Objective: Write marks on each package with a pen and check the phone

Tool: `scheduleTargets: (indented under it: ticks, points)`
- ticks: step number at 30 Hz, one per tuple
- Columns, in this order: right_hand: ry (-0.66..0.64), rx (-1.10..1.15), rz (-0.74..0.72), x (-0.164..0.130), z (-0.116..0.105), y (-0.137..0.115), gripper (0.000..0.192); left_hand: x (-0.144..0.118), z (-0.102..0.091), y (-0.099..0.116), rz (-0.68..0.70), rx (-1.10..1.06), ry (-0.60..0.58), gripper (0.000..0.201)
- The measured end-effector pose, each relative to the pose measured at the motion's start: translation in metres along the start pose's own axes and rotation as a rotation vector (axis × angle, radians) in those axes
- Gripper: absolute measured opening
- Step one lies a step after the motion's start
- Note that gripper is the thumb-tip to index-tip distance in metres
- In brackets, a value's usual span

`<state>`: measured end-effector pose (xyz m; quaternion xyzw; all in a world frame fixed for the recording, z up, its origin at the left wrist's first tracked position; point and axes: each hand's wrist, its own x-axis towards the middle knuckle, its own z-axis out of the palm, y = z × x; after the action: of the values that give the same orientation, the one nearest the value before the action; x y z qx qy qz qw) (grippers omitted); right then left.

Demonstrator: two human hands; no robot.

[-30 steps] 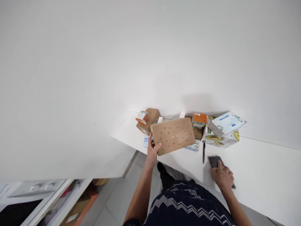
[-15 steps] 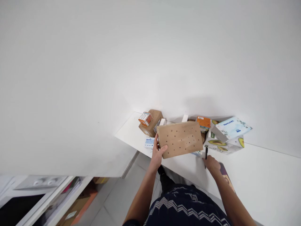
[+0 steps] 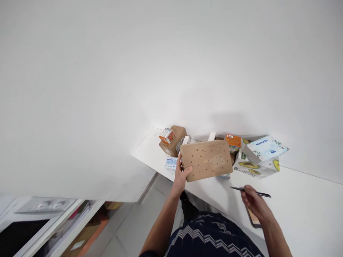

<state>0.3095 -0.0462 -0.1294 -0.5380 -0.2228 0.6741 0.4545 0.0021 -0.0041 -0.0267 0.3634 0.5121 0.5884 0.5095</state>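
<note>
My left hand grips the left end of a flat brown cardboard box dotted with small holes, held up above the white table. My right hand holds a black pen lying across its fingers, a little above the table. A phone lies on the table just under that hand, mostly hidden by it.
Against the wall stand a brown box with a small orange carton on it, an orange box, an avocado-print box and a tissue pack. Shelves with papers sit low left.
My right hand left the phone, reached to the pen near the boxes, picked it up and drew back with it. The brown box stayed in my left hand.
</note>
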Motion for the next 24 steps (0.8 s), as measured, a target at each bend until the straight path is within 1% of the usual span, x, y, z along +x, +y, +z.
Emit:
scheduleTargets:
  ticks: [1, 3, 5, 6, 8, 10, 12, 15, 17, 20, 22, 24]
  points:
    - [0.001, 0.16, -0.053, -0.01, 0.0, -0.011, 0.031, -0.001, 0.003, 0.001, -0.003, -0.015, -0.011, 0.097]
    - [0.031, 0.368, -0.179, -0.027, 0.005, -0.036, 0.027, -0.004, 0.009, 0.001, -0.015, -0.056, -0.039, 0.097]
    - [0.059, 0.424, -0.326, -0.04, 0.017, -0.06, 0.022, -0.008, 0.016, -0.001, -0.041, -0.077, -0.064, 0.096]
    - [0.056, 0.402, -0.392, -0.045, 0.026, -0.07, 0.022, -0.01, 0.019, -0.003, -0.054, -0.078, -0.069, 0.096]
    - [0.043, 0.283, -0.498, -0.054, 0.047, -0.084, 0.021, -0.014, 0.023, -0.007, -0.08, -0.077, -0.085, 0.094]
    - [0.063, 0.101, -0.589, -0.058, 0.071, -0.09, 0.018, -0.018, 0.027, -0.012, -0.109, -0.091, -0.105, 0.094]
    - [0.079, -0.096, -0.663, -0.058, 0.094, -0.089, 0.017, -0.021, 0.029, -0.016, -0.135, -0.113, -0.118, 0.095]
    - [0.047, -0.338, -0.776, -0.051, 0.12, -0.08, 0.013, -0.024, 0.032, -0.018, -0.152, -0.136, -0.121, 0.095]
    - [0.063, -0.476, -0.877, -0.045, 0.13, -0.073, 0.014, -0.025, 0.032, -0.019, -0.147, -0.14, -0.116, 0.094]
    - [0.125, -0.629, -1.009, -0.041, 0.136, -0.066, 0.016, -0.025, 0.03, -0.019, -0.142, -0.122, -0.105, 0.094]
    - [0.152, -0.667, -1.055, -0.041, 0.137, -0.066, 0.018, -0.025, 0.03, -0.02, -0.149, -0.117, -0.107, 0.095]
    - [0.175, -0.704, -1.061, -0.044, 0.137, -0.068, 0.02, -0.024, 0.029, -0.021, -0.155, -0.119, -0.114, 0.094]
